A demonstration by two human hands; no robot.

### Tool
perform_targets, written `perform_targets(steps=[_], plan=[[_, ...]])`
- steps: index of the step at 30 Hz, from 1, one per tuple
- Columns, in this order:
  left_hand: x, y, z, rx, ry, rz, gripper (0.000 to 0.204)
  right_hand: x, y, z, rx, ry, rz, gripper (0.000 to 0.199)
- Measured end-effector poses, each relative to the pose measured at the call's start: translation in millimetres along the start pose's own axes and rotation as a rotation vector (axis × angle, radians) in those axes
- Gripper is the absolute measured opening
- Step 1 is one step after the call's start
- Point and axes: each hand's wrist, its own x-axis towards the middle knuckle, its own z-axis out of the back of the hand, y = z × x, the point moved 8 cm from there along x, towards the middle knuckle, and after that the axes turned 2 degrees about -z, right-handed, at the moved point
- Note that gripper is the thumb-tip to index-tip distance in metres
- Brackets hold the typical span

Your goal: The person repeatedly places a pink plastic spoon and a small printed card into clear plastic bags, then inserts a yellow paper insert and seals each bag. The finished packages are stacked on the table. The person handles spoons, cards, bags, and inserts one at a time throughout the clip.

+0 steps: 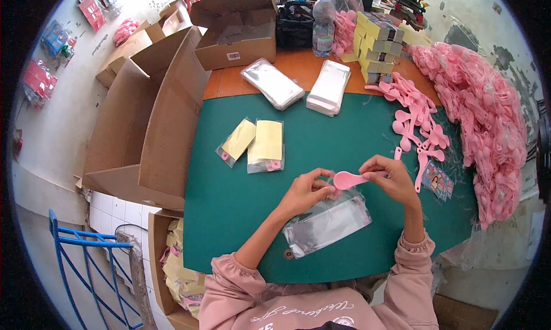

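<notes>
My right hand (396, 179) pinches a pink plastic spoon (346, 180) by its handle, with the bowl pointing left. My left hand (309, 191) is closed at the fingertips, right beside the bowl, on what looks like the edge of a thin clear plastic bag. Under and in front of both hands lie clear plastic bags (328, 229) on the green table mat (229, 215). Farther left, two filled clear packets rest on the mat, a tilted one (238, 139) and an upright one (268, 139), each showing a yellow card and a bit of pink.
Pink spoons (410, 114) lie loose at the right, near a heap of bagged ones (476, 123). Behind stand stacked cards (379, 48), a water bottle (323, 25) and bundles of clear bags (328, 87). Cardboard boxes (166, 117) line the left; a box of packets (181, 272) sits lower left.
</notes>
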Motion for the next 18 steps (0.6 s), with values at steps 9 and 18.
perform_targets(steps=[9,18], plan=[[0,-1,-3,0.049,0.063,0.008,0.035,-3,6,-5,-0.097,0.091,-0.048,0.010],[1,-5,-11,0.094,0.117,-0.045,0.035,-2,-1,-21,0.006,0.191,-0.053,0.017]])
